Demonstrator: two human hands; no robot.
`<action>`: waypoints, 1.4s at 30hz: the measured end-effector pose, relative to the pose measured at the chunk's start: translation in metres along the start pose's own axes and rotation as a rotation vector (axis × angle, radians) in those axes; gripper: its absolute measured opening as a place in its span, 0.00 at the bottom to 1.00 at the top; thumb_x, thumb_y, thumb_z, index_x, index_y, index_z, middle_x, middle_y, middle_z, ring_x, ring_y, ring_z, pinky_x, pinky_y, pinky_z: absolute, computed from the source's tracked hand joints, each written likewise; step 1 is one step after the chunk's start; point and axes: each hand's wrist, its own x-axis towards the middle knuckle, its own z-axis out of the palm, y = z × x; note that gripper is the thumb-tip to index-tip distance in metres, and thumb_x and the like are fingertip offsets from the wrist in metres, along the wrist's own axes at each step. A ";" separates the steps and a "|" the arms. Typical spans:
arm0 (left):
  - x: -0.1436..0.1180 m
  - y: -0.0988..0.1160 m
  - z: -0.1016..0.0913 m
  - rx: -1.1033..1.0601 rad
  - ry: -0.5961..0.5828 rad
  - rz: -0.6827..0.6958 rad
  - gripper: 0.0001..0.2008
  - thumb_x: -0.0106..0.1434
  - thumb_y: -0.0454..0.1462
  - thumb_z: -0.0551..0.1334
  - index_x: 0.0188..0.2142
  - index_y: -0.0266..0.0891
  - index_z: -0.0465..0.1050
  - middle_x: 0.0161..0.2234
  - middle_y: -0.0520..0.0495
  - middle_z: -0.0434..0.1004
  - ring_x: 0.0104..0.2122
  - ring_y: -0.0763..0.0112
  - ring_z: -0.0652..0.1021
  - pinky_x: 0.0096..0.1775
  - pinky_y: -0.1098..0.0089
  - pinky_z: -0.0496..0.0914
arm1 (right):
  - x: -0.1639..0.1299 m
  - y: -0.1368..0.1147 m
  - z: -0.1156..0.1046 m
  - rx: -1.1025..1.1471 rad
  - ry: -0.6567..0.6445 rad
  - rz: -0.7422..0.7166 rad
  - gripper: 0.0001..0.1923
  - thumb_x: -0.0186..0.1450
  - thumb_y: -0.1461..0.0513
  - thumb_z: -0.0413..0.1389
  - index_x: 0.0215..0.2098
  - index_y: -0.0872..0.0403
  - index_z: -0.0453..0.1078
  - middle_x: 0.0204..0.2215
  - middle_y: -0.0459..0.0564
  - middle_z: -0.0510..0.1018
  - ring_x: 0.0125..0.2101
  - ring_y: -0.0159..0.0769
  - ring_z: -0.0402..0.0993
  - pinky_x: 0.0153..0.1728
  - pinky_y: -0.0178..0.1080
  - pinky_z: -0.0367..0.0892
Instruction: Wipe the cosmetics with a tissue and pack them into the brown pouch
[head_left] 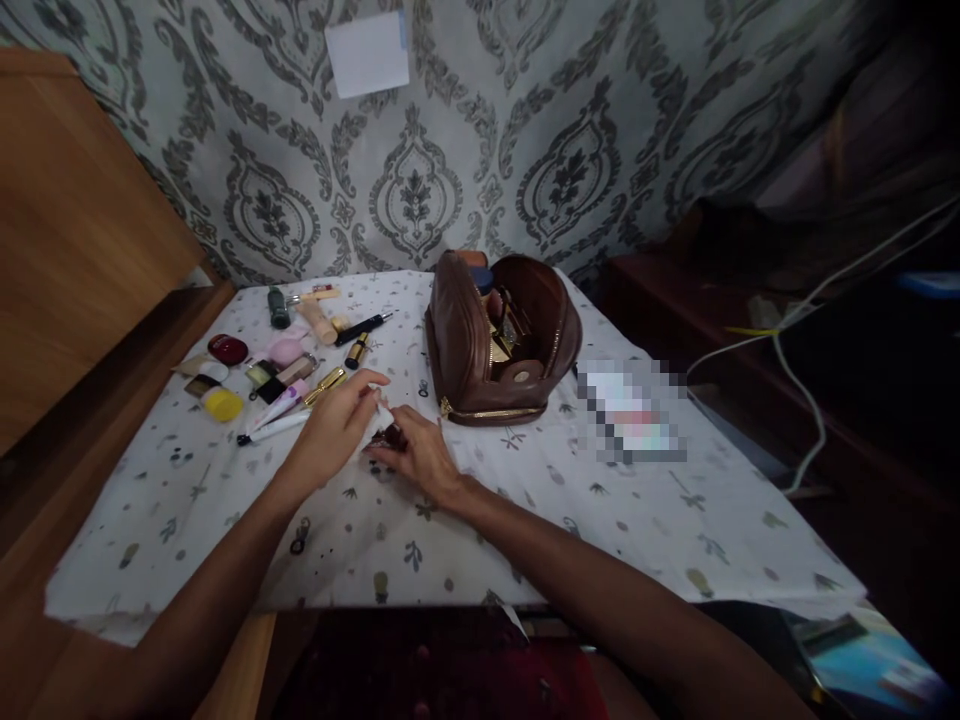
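Note:
My left hand (336, 425) is closed on a crumpled white tissue (381, 418). Close against it, my right hand (426, 455) grips a small, dark brown, shiny item (387, 437), mostly covered by the fingers; its kind I cannot make out. The tissue touches this item. Just beyond my left hand lie a gold tube (326, 385) and a white tube (277, 427) with a black cap. To the right of my hands stands a brown leather makeup bag (469, 365), unzipped, with several cosmetics inside.
Several cosmetics are spread at the table's left, among them a dark red compact (227, 349), a pink sponge (285, 349) and a yellow-lidded jar (222, 404). A pixelated flat object (630, 410) lies right of the bag. White cables (806, 410) hang beyond the table (600, 540).

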 end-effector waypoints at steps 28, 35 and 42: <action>-0.041 -0.036 0.024 -0.043 0.134 0.125 0.14 0.69 0.45 0.58 0.46 0.38 0.72 0.43 0.44 0.77 0.43 0.63 0.76 0.47 0.66 0.70 | 0.001 -0.001 0.000 0.029 -0.030 0.061 0.13 0.59 0.64 0.57 0.43 0.55 0.68 0.36 0.50 0.75 0.35 0.38 0.70 0.40 0.38 0.66; -0.040 -0.045 0.020 -0.110 0.224 0.113 0.17 0.71 0.45 0.53 0.43 0.38 0.77 0.41 0.44 0.81 0.41 0.64 0.79 0.45 0.66 0.72 | 0.003 -0.004 -0.002 0.050 -0.021 0.079 0.14 0.59 0.63 0.60 0.44 0.55 0.71 0.36 0.48 0.76 0.35 0.37 0.71 0.39 0.37 0.66; -0.043 -0.021 0.016 0.091 0.317 0.170 0.19 0.71 0.45 0.52 0.54 0.42 0.73 0.56 0.42 0.73 0.57 0.60 0.73 0.58 0.58 0.68 | -0.002 -0.010 -0.001 -0.110 -0.092 0.072 0.13 0.60 0.62 0.60 0.44 0.54 0.72 0.38 0.52 0.76 0.36 0.41 0.72 0.39 0.41 0.68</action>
